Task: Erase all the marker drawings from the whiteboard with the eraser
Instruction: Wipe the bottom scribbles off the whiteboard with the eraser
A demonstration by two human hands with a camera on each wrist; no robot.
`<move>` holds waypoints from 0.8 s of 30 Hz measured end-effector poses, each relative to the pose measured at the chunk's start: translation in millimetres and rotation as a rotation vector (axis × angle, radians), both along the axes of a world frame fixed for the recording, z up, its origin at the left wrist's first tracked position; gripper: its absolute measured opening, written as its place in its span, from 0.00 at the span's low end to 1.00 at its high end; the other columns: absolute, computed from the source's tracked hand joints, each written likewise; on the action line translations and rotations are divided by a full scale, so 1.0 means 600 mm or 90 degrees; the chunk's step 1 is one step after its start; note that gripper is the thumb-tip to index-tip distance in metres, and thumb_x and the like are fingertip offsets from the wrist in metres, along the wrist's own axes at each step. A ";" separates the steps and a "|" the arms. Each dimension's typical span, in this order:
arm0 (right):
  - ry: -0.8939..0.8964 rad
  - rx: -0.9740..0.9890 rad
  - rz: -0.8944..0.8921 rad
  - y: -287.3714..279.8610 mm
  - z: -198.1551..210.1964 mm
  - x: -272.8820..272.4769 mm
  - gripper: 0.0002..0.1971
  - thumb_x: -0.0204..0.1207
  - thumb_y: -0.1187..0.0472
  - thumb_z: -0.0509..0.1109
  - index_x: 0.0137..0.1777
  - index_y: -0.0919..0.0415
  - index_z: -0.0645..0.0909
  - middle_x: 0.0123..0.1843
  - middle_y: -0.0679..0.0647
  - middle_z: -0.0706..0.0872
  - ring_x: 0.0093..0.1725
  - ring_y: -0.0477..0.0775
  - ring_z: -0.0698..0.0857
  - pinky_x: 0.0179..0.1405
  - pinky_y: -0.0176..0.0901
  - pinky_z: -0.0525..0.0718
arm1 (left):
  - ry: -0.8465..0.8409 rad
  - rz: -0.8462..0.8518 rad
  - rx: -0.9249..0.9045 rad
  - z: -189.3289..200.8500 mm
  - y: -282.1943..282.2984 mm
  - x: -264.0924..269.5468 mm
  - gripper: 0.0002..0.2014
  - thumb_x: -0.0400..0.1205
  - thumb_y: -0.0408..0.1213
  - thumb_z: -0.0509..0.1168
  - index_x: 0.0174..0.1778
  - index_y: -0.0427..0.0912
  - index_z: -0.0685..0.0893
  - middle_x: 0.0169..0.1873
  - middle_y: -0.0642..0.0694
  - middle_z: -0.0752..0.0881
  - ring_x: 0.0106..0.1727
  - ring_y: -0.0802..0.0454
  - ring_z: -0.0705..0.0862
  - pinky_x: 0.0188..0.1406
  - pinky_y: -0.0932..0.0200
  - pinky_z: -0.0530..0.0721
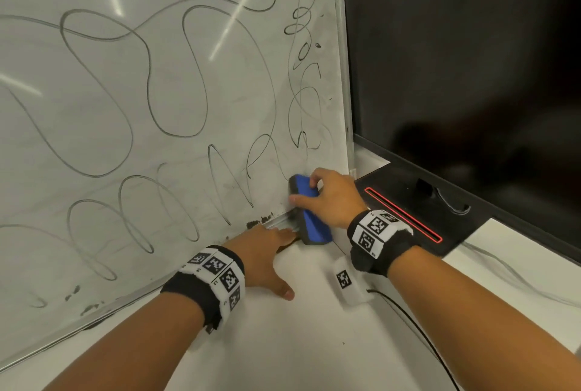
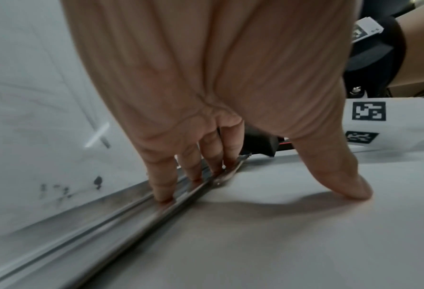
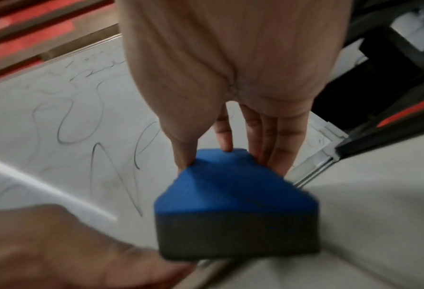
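Observation:
The whiteboard (image 1: 132,82) leans upright on the table, covered in looping black marker drawings (image 1: 176,76). My right hand (image 1: 327,199) grips the blue eraser (image 1: 309,210) with its dark felt side against the board's lower right corner; in the right wrist view the thumb and fingers pinch the eraser (image 3: 235,205) at its far end. My left hand (image 1: 267,252) lies flat with straight fingers, its fingertips (image 2: 165,193) pressing on the board's metal bottom rail (image 2: 87,230) and its thumb on the table.
A black monitor (image 1: 465,60) stands right of the board, its base (image 1: 418,211) with a red strip close behind my right wrist. A white tagged block (image 1: 349,283) and a black cable (image 1: 418,334) lie on the white table (image 1: 298,346).

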State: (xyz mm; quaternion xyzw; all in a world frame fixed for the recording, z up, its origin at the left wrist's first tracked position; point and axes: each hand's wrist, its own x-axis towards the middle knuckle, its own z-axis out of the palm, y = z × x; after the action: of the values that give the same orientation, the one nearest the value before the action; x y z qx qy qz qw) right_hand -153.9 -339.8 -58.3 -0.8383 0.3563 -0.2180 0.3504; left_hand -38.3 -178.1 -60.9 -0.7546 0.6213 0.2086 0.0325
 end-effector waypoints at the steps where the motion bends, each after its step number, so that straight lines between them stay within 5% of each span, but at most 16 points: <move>1: 0.023 -0.031 0.014 0.003 0.000 -0.004 0.23 0.70 0.41 0.81 0.51 0.57 0.78 0.43 0.52 0.82 0.40 0.52 0.83 0.36 0.39 0.80 | 0.004 0.006 -0.003 -0.003 0.007 0.005 0.55 0.66 0.64 0.80 0.86 0.54 0.60 0.79 0.53 0.74 0.77 0.50 0.74 0.78 0.49 0.73; 7: -0.018 -0.214 -0.052 -0.022 0.026 0.007 0.25 0.71 0.40 0.79 0.60 0.51 0.75 0.52 0.53 0.78 0.47 0.55 0.79 0.46 0.48 0.82 | -0.002 0.035 -0.057 -0.041 0.074 0.040 0.55 0.67 0.74 0.70 0.87 0.56 0.59 0.85 0.58 0.64 0.83 0.53 0.65 0.83 0.49 0.66; 13: 0.164 -0.236 0.044 -0.004 0.010 0.003 0.24 0.69 0.43 0.81 0.58 0.49 0.74 0.51 0.53 0.77 0.47 0.57 0.81 0.46 0.51 0.85 | -0.021 0.061 -0.083 -0.054 0.123 0.065 0.52 0.66 0.78 0.65 0.84 0.60 0.61 0.82 0.60 0.68 0.79 0.55 0.70 0.79 0.50 0.71; 18: 0.059 -0.229 -0.047 -0.017 0.028 0.004 0.24 0.71 0.46 0.80 0.60 0.53 0.74 0.51 0.54 0.77 0.46 0.56 0.80 0.45 0.52 0.84 | -0.007 0.080 -0.069 -0.058 0.130 0.067 0.54 0.65 0.78 0.66 0.86 0.58 0.59 0.84 0.60 0.65 0.82 0.53 0.66 0.82 0.48 0.68; 24: 0.213 -0.240 0.068 0.010 0.011 0.004 0.25 0.69 0.40 0.80 0.58 0.49 0.74 0.51 0.52 0.78 0.48 0.58 0.81 0.48 0.56 0.87 | -0.014 0.102 -0.026 -0.047 0.120 0.069 0.54 0.58 0.79 0.68 0.81 0.59 0.68 0.71 0.52 0.79 0.69 0.48 0.77 0.71 0.47 0.78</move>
State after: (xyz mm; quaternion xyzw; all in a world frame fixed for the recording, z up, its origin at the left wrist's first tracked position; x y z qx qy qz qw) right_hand -151.8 -333.6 -51.5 -0.9307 0.3179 -0.1199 0.1351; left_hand 3.1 -106.2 -89.3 -0.8046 0.5626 0.1897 0.0071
